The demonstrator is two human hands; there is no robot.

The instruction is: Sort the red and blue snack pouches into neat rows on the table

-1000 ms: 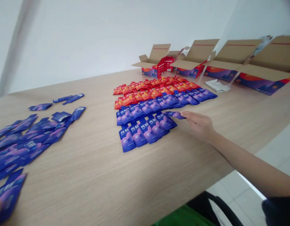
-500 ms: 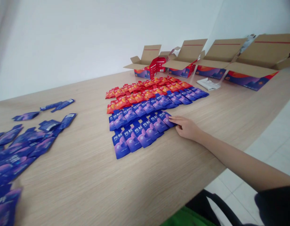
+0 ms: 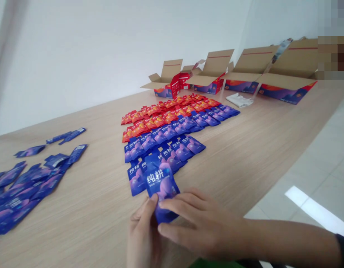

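Note:
A blue-purple pouch (image 3: pixel 161 180) is held up over the table, tilted back, its printed front facing me. My left hand (image 3: pixel 144 227) grips its lower left edge, thumb on the front and the other fingers mostly behind. Across the lower right of the pouch lies my right hand (image 3: pixel 200 219), fingers stretched out and apart, touching the front. Just behind, partly covered by the held pouch, is a row of overlapping blue pouches (image 3: pixel 183 149). A second blue row (image 3: pixel 169 132) lies beyond it, then overlapping rows of red-orange pouches (image 3: pixel 172 116).
At left lies a loose heap of blue pouches (image 3: pixel 35 186), with a few single pouches (image 3: pixel 31 150) behind it. Open cardboard boxes (image 3: pixel 241 86) line the far side of the table (image 3: pixel 85 230). A crumpled white plastic bag (image 3: pixel 239 99) lies before them. The table's edge runs along the right.
My right hand has left the right end of the front row and come toward me. My left hand has come into view, gripping a pouch. The view has shifted slightly.

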